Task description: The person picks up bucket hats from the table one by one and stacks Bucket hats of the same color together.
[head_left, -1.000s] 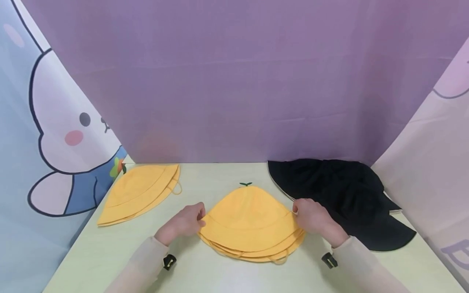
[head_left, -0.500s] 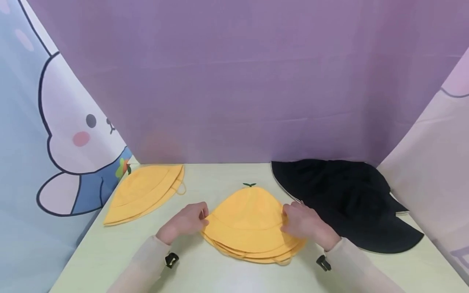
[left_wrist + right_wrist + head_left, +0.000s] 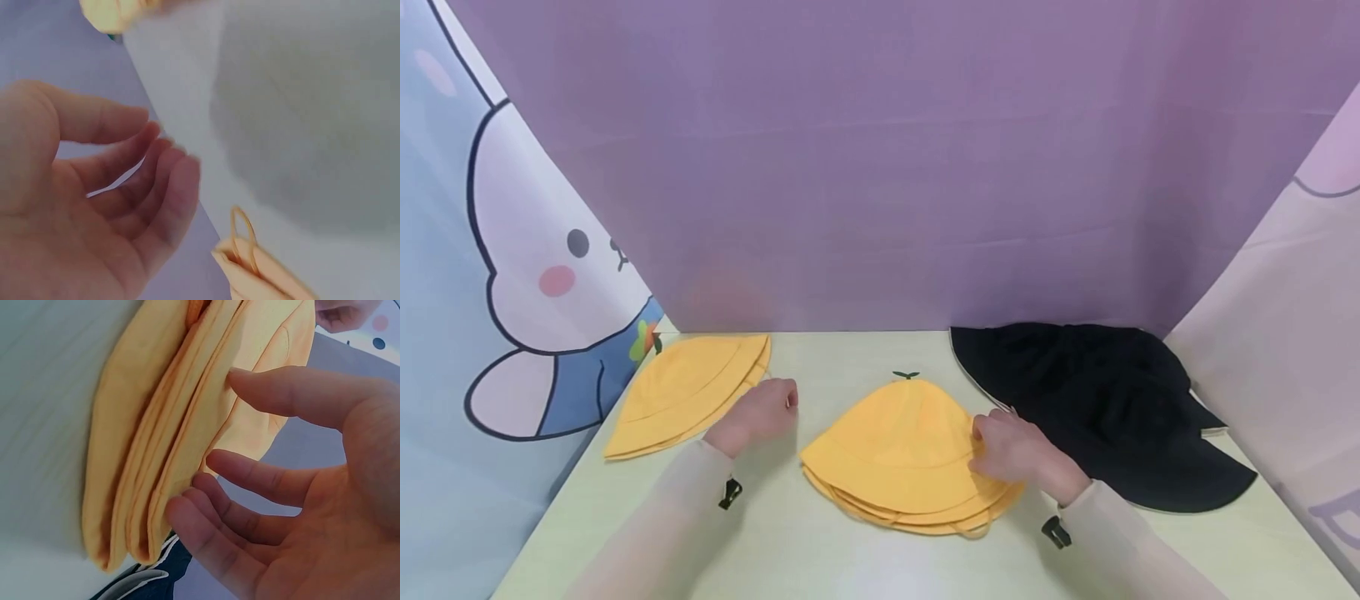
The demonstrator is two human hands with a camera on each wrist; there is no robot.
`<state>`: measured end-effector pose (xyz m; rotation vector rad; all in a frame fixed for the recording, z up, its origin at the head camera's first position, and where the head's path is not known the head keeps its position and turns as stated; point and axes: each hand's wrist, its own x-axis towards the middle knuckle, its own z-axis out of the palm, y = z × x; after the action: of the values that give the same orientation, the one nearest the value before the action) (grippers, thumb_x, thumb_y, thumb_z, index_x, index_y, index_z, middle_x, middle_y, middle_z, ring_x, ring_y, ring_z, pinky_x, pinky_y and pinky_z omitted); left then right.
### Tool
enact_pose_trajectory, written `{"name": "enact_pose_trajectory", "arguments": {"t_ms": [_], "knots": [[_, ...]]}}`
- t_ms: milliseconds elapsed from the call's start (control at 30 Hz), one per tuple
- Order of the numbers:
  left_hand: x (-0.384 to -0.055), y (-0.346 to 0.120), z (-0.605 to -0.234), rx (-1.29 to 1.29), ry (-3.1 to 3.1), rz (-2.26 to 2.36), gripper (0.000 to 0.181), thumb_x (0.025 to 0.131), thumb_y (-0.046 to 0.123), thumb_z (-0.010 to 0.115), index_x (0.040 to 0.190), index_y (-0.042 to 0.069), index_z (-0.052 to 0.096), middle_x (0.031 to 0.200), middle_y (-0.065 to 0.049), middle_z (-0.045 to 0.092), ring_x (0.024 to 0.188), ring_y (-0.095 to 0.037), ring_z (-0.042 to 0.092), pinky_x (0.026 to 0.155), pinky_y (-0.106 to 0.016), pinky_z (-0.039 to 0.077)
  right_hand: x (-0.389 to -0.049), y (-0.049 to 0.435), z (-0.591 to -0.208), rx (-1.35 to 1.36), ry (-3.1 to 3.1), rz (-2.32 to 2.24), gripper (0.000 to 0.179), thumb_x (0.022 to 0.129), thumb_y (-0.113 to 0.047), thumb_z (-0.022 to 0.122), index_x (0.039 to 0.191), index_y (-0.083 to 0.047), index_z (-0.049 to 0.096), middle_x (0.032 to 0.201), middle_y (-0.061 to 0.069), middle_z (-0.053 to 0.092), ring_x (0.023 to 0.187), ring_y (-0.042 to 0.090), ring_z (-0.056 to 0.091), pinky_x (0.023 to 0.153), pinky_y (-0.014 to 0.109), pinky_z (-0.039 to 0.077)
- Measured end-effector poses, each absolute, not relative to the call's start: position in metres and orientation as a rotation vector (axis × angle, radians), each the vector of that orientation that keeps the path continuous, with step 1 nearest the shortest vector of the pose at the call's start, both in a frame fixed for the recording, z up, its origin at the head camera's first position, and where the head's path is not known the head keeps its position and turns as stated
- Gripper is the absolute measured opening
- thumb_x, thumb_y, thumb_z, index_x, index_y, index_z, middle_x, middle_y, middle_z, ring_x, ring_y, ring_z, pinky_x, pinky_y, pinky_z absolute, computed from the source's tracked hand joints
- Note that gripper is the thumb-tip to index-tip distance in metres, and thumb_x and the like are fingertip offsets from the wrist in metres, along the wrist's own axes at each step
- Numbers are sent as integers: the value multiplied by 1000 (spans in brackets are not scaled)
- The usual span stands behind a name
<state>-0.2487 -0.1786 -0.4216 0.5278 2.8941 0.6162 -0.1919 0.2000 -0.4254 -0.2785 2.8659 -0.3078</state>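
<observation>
A flat-folded pile of yellow bucket hats (image 3: 895, 450) lies mid-table, a green sprout (image 3: 906, 375) on its crown and a thin elastic loop below the brims. My right hand (image 3: 1017, 450) is at the pile's right side; in the right wrist view the thumb (image 3: 262, 384) touches the brim and the relaxed fingers (image 3: 215, 540) rest along its edge. Apart from the pile, my left hand (image 3: 756, 417) hovers near another folded yellow hat (image 3: 688, 387) at the left. Its fingers (image 3: 181, 187) are loosely bent with nothing between them.
Black hats (image 3: 1090, 400) lie overlapped at the back right, close beyond my right hand. A purple cloth (image 3: 880, 167) hangs behind the pale table (image 3: 850, 575), and printed cloths (image 3: 535, 292) flank both sides.
My left hand has let go of the pile's left edge and moved left and back. The right hand first shifted inward along the brim, then stayed there.
</observation>
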Motion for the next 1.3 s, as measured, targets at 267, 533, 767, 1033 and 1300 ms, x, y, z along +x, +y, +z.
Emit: {"name": "enact_pose_trajectory", "arguments": {"t_ms": [267,533,767,1033,1300], "knots": [[-279,-193,-425,338,3070,421,11,88,2,51,93,-1,60,88,-12,59,78,-28,58,64,-47,50,-191,201,-424,-299,2873,-333,33,80,-28,83,100,-10,65,94,2,55,83,21,50,74,39,46],[-294,-207,-435,166,3230,255,24,88,8,55,100,-11,63,99,-28,59,91,-46,59,69,-59,53,-193,200,-425,-261,2859,-352,34,80,-29,84,101,-11,64,92,1,54,87,22,49,76,38,45],[-303,-216,-451,99,3183,218,26,88,12,56,98,-9,67,99,-31,60,93,-50,59,72,-62,52,-191,202,-424,-292,2864,-368,32,80,-27,84,99,-11,64,92,1,55,85,21,50,76,40,45],[-312,-217,-459,184,3194,100,18,92,8,60,94,-8,67,85,-24,65,78,-45,65,66,-56,56,-193,200,-425,-289,2861,-363,33,80,-28,84,100,-11,65,93,1,56,85,22,50,76,39,45],[-307,-211,-454,236,3198,37,16,97,4,57,93,-7,67,82,-20,65,76,-38,67,64,-51,57,-194,202,-426,-245,2839,-412,35,80,-28,85,101,-11,64,91,1,54,82,21,50,71,36,44]]}}
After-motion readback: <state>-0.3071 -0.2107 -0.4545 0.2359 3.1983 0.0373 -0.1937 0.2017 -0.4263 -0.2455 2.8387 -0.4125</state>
